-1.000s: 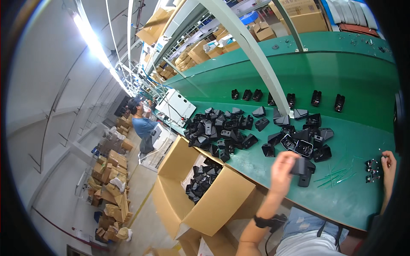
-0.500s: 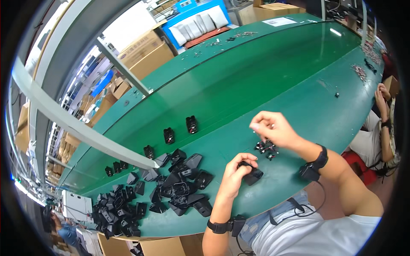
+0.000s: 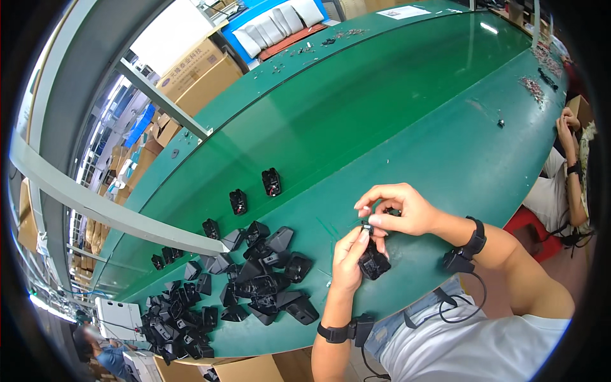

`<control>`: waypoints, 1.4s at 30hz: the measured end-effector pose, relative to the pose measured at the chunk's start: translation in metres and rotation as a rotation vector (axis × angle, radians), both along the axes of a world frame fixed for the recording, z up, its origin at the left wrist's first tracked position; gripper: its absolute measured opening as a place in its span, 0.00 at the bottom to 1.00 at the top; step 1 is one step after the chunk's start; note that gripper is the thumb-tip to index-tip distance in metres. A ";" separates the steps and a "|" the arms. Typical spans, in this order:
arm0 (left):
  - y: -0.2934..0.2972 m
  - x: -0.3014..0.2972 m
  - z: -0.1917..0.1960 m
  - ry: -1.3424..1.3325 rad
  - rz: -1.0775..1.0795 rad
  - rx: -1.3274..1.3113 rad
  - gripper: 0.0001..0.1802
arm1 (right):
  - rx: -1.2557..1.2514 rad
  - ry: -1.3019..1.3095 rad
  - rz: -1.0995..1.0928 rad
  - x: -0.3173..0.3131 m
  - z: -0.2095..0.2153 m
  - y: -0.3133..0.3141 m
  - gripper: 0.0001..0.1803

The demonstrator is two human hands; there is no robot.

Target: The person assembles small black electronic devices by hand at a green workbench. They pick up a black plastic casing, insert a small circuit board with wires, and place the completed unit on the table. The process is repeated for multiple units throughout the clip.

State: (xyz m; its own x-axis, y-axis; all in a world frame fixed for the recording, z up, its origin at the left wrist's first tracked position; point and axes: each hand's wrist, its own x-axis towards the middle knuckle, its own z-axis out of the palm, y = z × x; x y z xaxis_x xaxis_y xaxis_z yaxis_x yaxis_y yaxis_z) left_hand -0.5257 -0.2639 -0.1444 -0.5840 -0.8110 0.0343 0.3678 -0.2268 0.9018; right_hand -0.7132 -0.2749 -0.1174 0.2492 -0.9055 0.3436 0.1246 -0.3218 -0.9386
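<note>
My left hand (image 3: 350, 256) is closed on a black plastic housing (image 3: 374, 266), its open side facing up. Against its thumb and fingertips, my right hand (image 3: 404, 210) pinches a small black-and-white part (image 3: 367, 227). Both hands meet just above the housing's upper end. Behind my right fingers, a bit of a pile of small dark parts (image 3: 393, 211) shows; most of it is hidden by the hand. To the left of my hands lies a large heap of empty black housings (image 3: 258, 284), spreading to the table's near left end.
Several filled housings (image 3: 238, 202) stand in a row on the sunken green belt (image 3: 356, 108). A grey metal post (image 3: 114, 204) slants across the left side. Small loose parts (image 3: 531, 89) lie at the far right, near a co-worker's hands (image 3: 566, 130). Cardboard boxes (image 3: 248, 369) sit below the near edge.
My right hand has come down and left from above the small-part pile to my left hand. The left hand has turned the housing so its open inside shows. The view has shifted slightly.
</note>
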 end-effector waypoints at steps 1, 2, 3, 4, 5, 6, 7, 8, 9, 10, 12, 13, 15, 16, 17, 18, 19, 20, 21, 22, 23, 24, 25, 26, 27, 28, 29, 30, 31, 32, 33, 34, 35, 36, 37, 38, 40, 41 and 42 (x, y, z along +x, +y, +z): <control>-0.001 -0.001 0.002 0.060 -0.015 0.028 0.20 | -0.019 -0.032 0.078 -0.005 -0.002 -0.003 0.10; -0.001 0.001 0.003 0.113 -0.026 0.059 0.21 | -0.036 -0.071 0.159 -0.006 -0.005 -0.005 0.10; -0.001 0.002 0.001 0.113 -0.030 0.042 0.21 | 0.134 -0.179 0.230 -0.007 -0.006 -0.005 0.09; -0.001 0.001 -0.001 0.124 -0.048 0.063 0.21 | 0.153 -0.152 0.214 -0.008 -0.009 -0.005 0.08; -0.001 0.003 -0.002 0.130 -0.058 0.075 0.21 | 0.163 -0.128 0.207 -0.006 -0.011 -0.008 0.08; -0.001 0.004 -0.004 0.139 -0.064 0.086 0.21 | 0.173 -0.103 0.203 -0.005 -0.014 -0.009 0.07; -0.001 0.004 -0.007 0.121 -0.038 0.019 0.22 | 0.137 -0.099 0.171 -0.002 -0.011 -0.008 0.05; -0.002 0.006 -0.003 0.055 -0.019 -0.006 0.22 | 0.097 -0.052 0.137 0.000 -0.010 -0.008 0.05; 0.001 0.002 0.003 0.013 0.018 -0.027 0.22 | 0.189 -0.064 0.154 -0.003 -0.001 -0.005 0.05; -0.001 0.002 -0.001 0.017 -0.023 -0.046 0.22 | 0.199 0.005 0.113 -0.002 0.004 -0.003 0.06; 0.002 -0.002 -0.003 0.092 -0.014 -0.024 0.22 | 0.274 -0.107 0.120 -0.001 0.007 0.002 0.05; 0.003 -0.003 -0.007 0.142 -0.047 0.010 0.21 | 0.288 -0.117 0.092 0.000 0.008 0.004 0.05; 0.002 -0.005 -0.006 0.146 -0.051 -0.016 0.20 | 0.292 -0.085 0.034 0.001 0.009 0.009 0.05; 0.000 -0.003 -0.006 0.147 -0.045 -0.028 0.20 | 0.221 -0.064 -0.011 0.008 0.003 0.008 0.05; -0.003 -0.003 -0.011 0.102 0.004 -0.076 0.20 | 0.144 -0.031 -0.073 0.008 -0.002 0.009 0.06; -0.005 -0.001 -0.016 0.053 0.055 -0.116 0.21 | 0.071 -0.004 -0.133 0.010 -0.006 0.009 0.06; -0.005 0.005 -0.020 0.000 0.105 -0.152 0.22 | 0.108 0.017 -0.174 0.011 -0.005 0.009 0.06; -0.004 0.012 -0.010 0.035 0.206 -0.196 0.23 | 0.144 0.036 -0.228 0.007 -0.002 0.009 0.05; -0.001 0.023 0.010 0.070 0.294 -0.236 0.25 | 0.183 0.054 -0.294 0.001 0.000 0.008 0.05; 0.000 0.034 0.034 0.110 0.369 -0.275 0.26 | 0.164 0.060 -0.320 -0.004 0.004 0.006 0.05; 0.001 0.051 0.063 0.050 0.549 -0.393 0.31 | 0.157 0.069 -0.353 -0.011 0.005 0.004 0.05; 0.004 0.066 0.098 0.122 0.705 -0.411 0.31 | 0.152 0.076 -0.390 -0.018 0.007 0.002 0.05; 0.028 0.092 0.135 0.173 0.850 -0.479 0.31 | 0.185 0.047 -0.319 -0.005 0.003 -0.006 0.06; 0.025 0.095 0.152 0.323 0.860 -0.556 0.31 | 0.138 0.046 -0.362 -0.016 0.006 -0.001 0.06; 0.020 0.090 0.153 0.375 0.795 -0.570 0.31 | 0.100 0.049 -0.410 -0.029 0.004 0.004 0.06; 0.028 0.092 0.156 0.379 0.802 -0.597 0.30 | 0.078 0.038 -0.378 -0.023 0.005 0.001 0.06; 0.030 0.091 0.150 0.242 0.727 -0.605 0.30 | 0.133 0.028 -0.333 -0.015 0.011 0.003 0.06; 0.026 0.082 0.140 0.154 0.661 -0.515 0.29 | 0.185 0.031 -0.314 -0.006 0.023 0.007 0.06; 0.018 0.072 0.123 0.100 0.583 -0.404 0.29 | 0.177 0.032 -0.290 -0.002 0.031 0.010 0.06; 0.011 0.063 0.103 0.034 0.503 -0.302 0.29 | 0.171 0.026 -0.260 0.003 0.033 0.012 0.05; 0.006 0.053 0.085 0.008 0.438 -0.140 0.30 | 0.082 0.038 -0.247 0.006 0.029 0.012 0.05; 0.001 0.043 0.069 0.020 0.382 -0.014 0.31 | -0.009 0.054 -0.227 0.005 0.026 0.011 0.05; -0.002 0.036 0.055 -0.002 0.342 0.053 0.31 | -0.058 0.065 -0.203 0.006 0.028 0.013 0.05; -0.003 0.030 0.045 -0.027 0.307 0.115 0.31 | -0.110 0.075 -0.171 0.007 0.028 0.013 0.05; -0.006 0.022 0.038 -0.040 0.282 0.139 0.29 | -0.188 0.131 -0.176 0.004 0.026 0.013 0.06; -0.006 0.018 0.032 -0.050 0.308 0.101 0.28 | -0.264 0.173 -0.174 0.004 0.023 0.014 0.07; -0.008 0.009 0.017 -0.065 0.371 0.023 0.26 | -0.343 0.176 -0.141 0.007 0.020 0.017 0.07; -0.010 0.004 0.011 -0.141 0.505 -0.152 0.21 | -0.312 0.175 -0.134 0.009 0.017 0.018 0.07; -0.008 -0.001 0.008 -0.227 0.622 -0.334 0.17 | -0.283 0.173 -0.126 0.012 0.015 0.021 0.07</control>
State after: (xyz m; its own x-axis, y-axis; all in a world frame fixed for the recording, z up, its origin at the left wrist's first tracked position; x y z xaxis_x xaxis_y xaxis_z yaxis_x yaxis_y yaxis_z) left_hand -0.5264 -0.2721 -0.1367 -0.0425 -0.9619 0.2701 0.1353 0.2623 0.9555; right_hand -0.7011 -0.2540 -0.1024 0.2187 -0.8076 0.5476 -0.0859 -0.5750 -0.8137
